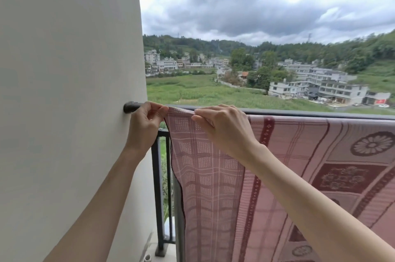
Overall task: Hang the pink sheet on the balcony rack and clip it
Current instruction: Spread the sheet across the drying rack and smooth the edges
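Observation:
The pink sheet [213, 176], patterned with dark red flowers and checks, hangs draped over the dark rack bar [320, 114] that runs from the wall to the right. My left hand [144, 125] pinches the sheet's top left corner at the bar, close to the wall mount [129, 107]. Just to the right, my right hand [224, 127] pinches the top fold of the sheet on the bar. No clip is visible.
A pale wall [68, 91] fills the left side. Below the bar stands a black balcony railing [158, 187] with upright posts. Beyond lie green fields, buildings and wooded hills under a cloudy sky.

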Motion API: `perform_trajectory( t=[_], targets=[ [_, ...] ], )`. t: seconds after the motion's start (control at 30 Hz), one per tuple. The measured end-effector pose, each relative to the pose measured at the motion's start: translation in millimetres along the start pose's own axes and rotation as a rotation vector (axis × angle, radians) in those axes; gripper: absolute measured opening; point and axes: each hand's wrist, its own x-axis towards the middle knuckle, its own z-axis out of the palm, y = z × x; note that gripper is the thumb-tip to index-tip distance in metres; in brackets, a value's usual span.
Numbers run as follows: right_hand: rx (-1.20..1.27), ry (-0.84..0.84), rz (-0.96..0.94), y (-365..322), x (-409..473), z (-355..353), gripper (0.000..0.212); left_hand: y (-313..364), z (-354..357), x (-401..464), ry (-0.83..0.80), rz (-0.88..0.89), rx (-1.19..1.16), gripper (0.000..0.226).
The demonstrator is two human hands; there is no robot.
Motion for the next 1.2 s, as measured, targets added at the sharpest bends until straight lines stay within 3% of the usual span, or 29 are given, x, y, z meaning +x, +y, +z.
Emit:
perform_trajectory(
  t=[0.43,0.6,0.73,0.83,0.93,1.1,1.2],
  targets=[
    [-0.035,-0.063,0.052,-6,-2,1,0.033,6,-1,-9,0.016,-0.003,-0.087,0.018],
    [-0.010,0.087,-0.008,-12,-19,-7,0.036,4,-5,-18,0.134,0.008,-0.121,0.018],
    [-0.061,0.056,0.010,-6,-46,-9,0.034,-2,-1,-38,0.164,-0.069,-0.173,0.018],
    [-0.122,0.124,0.001,0,-66,-10,0.034,-2,-4,-48,0.163,-0.056,-0.126,0.017],
    [-0.144,0.209,0.004,-1,-81,-16,0.033,9,-12,-60,0.143,0.077,0.004,0.005],
    [-0.231,0.181,-0.030,-11,-115,-16,0.040,22,-4,-112,-0.028,0.640,0.609,0.033],
    [-0.264,0.158,-0.045,-19,-142,-23,0.048,16,5,-147,-0.116,0.685,0.788,0.039]
  ],
)
